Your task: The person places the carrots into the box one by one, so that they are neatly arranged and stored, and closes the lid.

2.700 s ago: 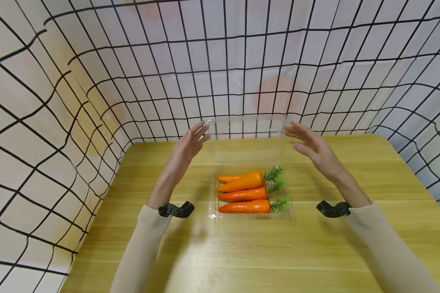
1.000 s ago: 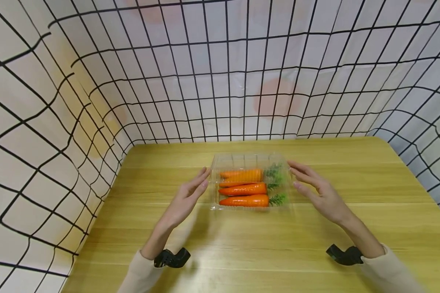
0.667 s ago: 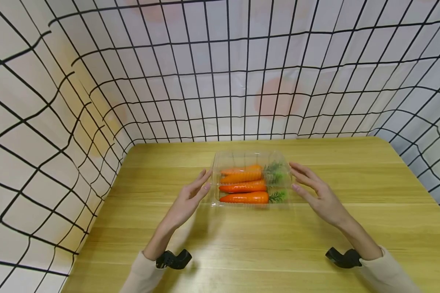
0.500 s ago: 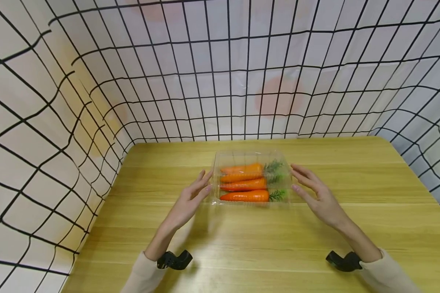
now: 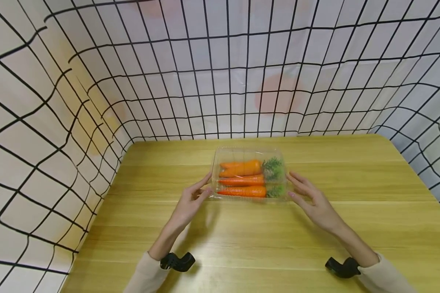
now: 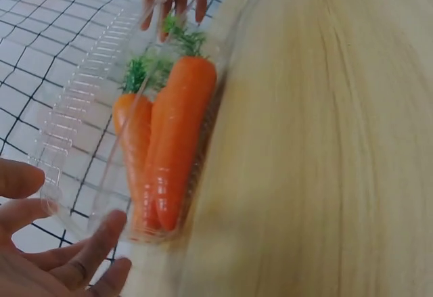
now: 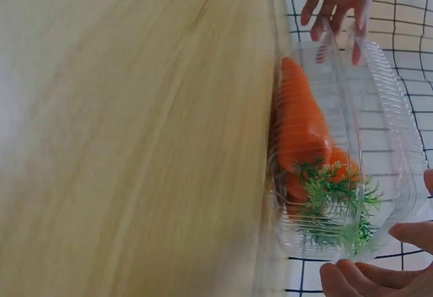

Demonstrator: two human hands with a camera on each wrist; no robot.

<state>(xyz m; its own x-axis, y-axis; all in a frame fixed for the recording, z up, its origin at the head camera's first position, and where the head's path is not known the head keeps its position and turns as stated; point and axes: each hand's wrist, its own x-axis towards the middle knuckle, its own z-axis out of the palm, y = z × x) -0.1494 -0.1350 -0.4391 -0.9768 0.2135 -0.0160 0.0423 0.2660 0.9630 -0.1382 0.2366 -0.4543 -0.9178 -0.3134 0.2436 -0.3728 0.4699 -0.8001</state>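
A clear plastic clamshell box lies on the wooden table in the head view, its lid folded down over several orange carrots with green leafy tops. My left hand touches the box's left end, thumb nearer me, fingers fairly straight. At the opposite end, the fingertips of my right hand rest against the side or very near it. The left wrist view shows the left fingers spread round a box corner. Right fingers are at the leafy end in the right wrist view. Whether the lid's rim is latched is unclear.
A wooden table spreads under the box. Behind it and along both sides stands a white cloth with a black grid. A black wrist camera sits on the left wrist, and another black wrist camera on the right.
The lid stood raised at first, with both hands beside it. It has come down over the carrots, and the hands have moved down with it, nearer me, to the box's ends.
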